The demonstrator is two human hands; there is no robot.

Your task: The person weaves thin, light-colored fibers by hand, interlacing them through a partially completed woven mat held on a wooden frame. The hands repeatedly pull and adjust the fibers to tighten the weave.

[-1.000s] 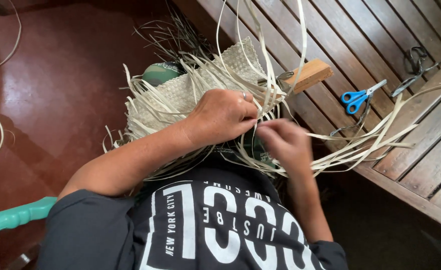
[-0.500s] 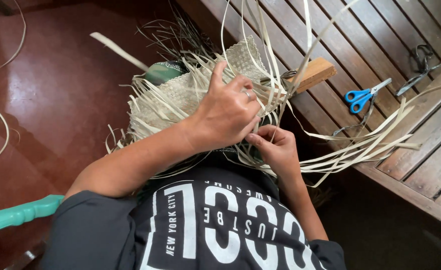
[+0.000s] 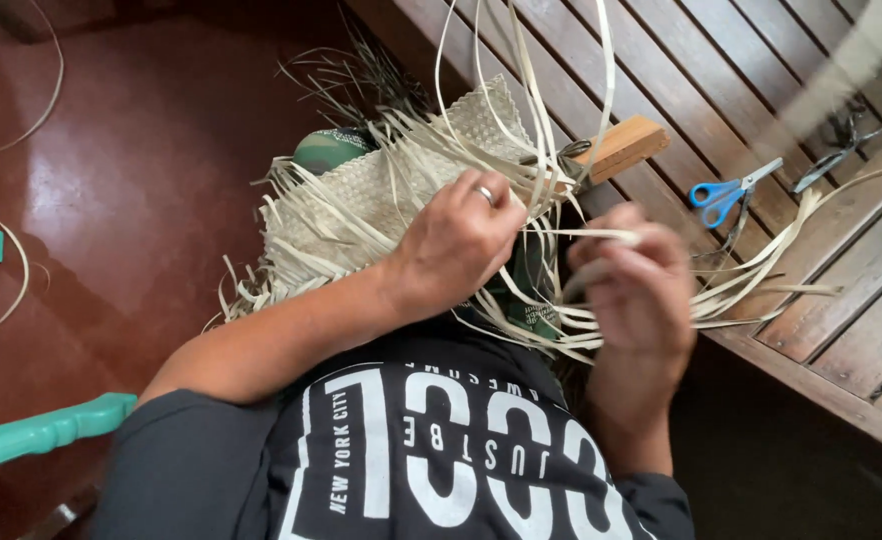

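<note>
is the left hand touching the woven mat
Touching. The head view shows the left hand pressed flat on the woven mat, its fingers lying among the loose strips at the mat's edge, with no gap visible.

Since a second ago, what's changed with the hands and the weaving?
The right hand has lifted away from the woven mat, drawing a pale strip out sideways. The left hand stays pressed on the mat's loose strands. The blue scissors and wooden block have not moved.

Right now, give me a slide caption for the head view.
Left hand presses a woven palm mat while right hand pulls a loose strip; blue scissors nearby.
</note>
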